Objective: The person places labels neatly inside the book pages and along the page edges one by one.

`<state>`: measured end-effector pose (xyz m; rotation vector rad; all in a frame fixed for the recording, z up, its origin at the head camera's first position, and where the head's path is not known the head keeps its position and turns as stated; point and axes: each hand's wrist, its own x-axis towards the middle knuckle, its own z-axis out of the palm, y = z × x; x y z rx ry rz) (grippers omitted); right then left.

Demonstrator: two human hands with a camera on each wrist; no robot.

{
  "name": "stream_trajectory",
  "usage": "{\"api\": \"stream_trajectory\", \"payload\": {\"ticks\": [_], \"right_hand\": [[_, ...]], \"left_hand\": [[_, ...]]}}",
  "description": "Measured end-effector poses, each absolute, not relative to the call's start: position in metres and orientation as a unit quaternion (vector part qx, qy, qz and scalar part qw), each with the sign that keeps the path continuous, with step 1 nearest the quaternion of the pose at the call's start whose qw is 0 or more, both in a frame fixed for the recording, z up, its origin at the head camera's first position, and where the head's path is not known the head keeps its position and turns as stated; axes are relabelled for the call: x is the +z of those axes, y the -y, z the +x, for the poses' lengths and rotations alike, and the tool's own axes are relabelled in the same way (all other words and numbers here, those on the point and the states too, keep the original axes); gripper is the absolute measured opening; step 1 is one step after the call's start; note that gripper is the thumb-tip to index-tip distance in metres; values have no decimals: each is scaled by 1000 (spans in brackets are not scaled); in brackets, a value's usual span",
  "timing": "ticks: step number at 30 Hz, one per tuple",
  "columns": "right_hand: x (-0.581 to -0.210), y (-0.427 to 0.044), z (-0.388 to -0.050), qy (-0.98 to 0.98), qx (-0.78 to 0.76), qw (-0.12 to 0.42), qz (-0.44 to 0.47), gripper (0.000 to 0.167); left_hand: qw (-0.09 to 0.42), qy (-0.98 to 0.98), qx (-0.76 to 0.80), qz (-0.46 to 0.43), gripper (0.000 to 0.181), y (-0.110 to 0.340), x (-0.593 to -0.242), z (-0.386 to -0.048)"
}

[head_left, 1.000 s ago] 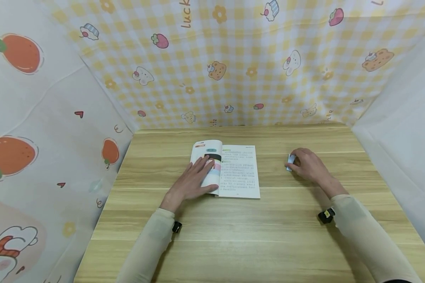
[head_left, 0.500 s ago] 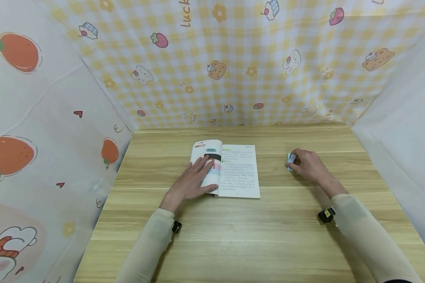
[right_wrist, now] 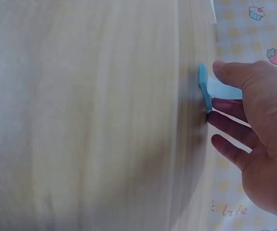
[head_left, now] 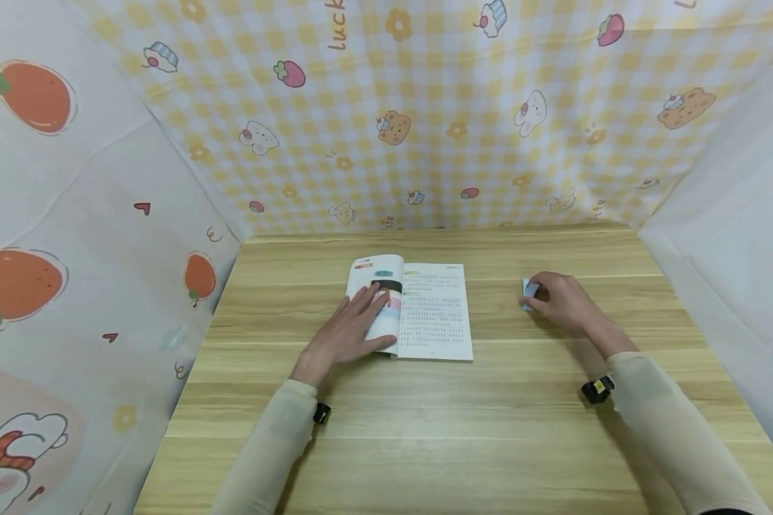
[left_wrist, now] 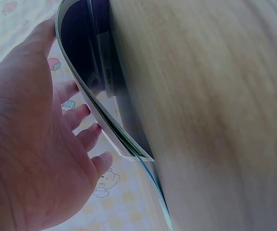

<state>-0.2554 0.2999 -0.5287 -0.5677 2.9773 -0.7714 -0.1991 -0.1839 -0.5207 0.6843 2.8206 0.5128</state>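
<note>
An open book (head_left: 434,315) lies on the table. My left hand (head_left: 344,332) rests spread on its left, pictured page, thumb near the lower edge. In the left wrist view that hand (left_wrist: 42,130) lies against the outside of the curved pages (left_wrist: 102,120), fingers relaxed. To the right of the book, my right hand (head_left: 565,304) has thumb and fingers bent round a small light-blue object (head_left: 528,293) at the table surface. The right wrist view shows the blue object (right_wrist: 204,86) between thumb and fingertips of the hand (right_wrist: 268,115); its far side is partly hidden.
The wooden table (head_left: 425,436) extends around the book and both hands. A yellow checked cloth (head_left: 431,157) hangs behind its back edge, with white patterned cloth (head_left: 116,236) on the left and plain white cloth (head_left: 734,200) on the right.
The small blue object appears slightly turned, with more of its face showing beside my fingertips. My right wrist has shifted very slightly to the right. My left hand has kept its place on the book.
</note>
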Motion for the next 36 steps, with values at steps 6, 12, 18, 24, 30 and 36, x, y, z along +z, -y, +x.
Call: {"api": "stream_trajectory", "payload": {"ticks": [6,12,18,24,30,36], "right_hand": [[-528,-303,-255,-946,-263,27,-186,24],[-529,-302,-255,-945,-267,33,-185,26],[-532,-302,-255,-941,-279,28,-188,16],[-532,-302,-257,-944,-263,-3,-201,6],[-530,-302,-257,-947,-246,-17,-206,14],[-528,-301,-255,-946,-240,-33,-215,10]], "left_hand": [[100,-953,171,230,99,184,-520,-198],[100,-952,176,231,99,184,-519,-198],[98,-951,177,234,98,184,-519,-198],[97,-952,168,235,99,184,-519,-199],[98,-952,166,236,99,183,-519,-199],[101,-952,165,236,99,183,-518,-199]]}}
